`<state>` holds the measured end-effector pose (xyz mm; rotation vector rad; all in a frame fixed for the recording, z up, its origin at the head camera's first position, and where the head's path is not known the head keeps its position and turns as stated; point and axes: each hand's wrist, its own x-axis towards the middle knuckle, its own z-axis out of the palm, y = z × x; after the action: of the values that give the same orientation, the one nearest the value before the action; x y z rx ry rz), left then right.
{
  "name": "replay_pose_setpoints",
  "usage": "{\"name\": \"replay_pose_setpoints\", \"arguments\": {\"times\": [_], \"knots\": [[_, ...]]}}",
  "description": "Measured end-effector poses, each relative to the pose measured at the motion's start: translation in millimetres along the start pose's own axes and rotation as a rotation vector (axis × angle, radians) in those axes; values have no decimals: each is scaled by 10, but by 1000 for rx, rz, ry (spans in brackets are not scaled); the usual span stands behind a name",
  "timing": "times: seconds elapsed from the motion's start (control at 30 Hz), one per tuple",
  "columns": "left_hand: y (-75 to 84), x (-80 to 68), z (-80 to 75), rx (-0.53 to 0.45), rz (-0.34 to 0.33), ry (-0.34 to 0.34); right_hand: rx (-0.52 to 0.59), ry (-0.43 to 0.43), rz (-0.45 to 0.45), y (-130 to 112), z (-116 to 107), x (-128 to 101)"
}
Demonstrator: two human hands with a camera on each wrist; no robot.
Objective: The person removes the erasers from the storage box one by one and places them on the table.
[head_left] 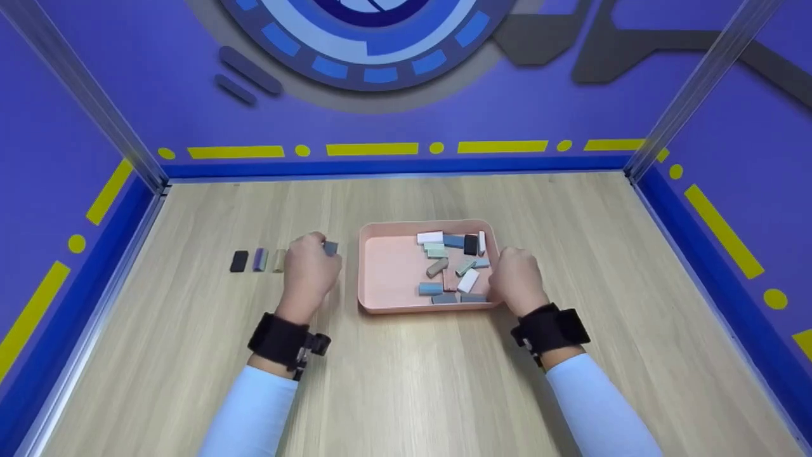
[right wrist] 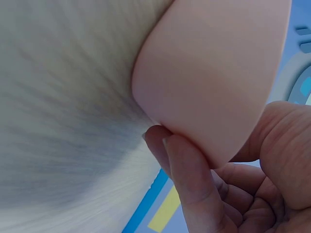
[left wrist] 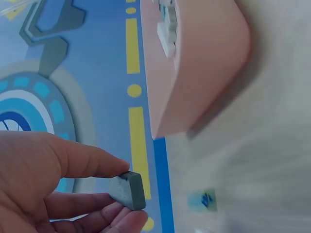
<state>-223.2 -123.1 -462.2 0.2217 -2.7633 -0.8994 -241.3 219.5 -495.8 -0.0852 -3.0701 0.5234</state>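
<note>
Left hand (head_left: 309, 270) pinches grey block (left wrist: 127, 190) beside row of blocks (head_left: 257, 260); right hand (head_left: 517, 279) grips tray (head_left: 387, 266) rim. Step, prob.: extending row w/ block. Next needs level set-down at row's end.

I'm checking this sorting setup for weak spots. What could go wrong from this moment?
The left hand pinches a grey block only by its end, so it may slip or land crooked beside the row of blocks. Setting it down, that hand could also nudge the row, which stands close by. The right hand grips the pink tray at its edge; a tug could shift the tray.
</note>
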Motion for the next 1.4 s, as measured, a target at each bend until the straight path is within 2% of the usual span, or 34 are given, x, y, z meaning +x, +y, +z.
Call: {"name": "replay_pose_setpoints", "arguments": {"times": [0.17, 0.33, 0.57, 0.77, 1.4], "knots": [[-186, -32, 24, 30, -23, -17, -14, -23, 18, 2, -11, 7], [-275, -72, 94, 66, -56, -55, -8, -24, 11, -5, -9, 9], [-292, -95, 155, 115, -79, -106, 13, -26, 18, -11, 7, 5], [-298, -104, 171, 114, -94, -130, -18, 16, -17, -10, 13, 3], [-295, -120, 165, 154, -121, -175, -26, 8, -8, -24, 11, 4]]}}
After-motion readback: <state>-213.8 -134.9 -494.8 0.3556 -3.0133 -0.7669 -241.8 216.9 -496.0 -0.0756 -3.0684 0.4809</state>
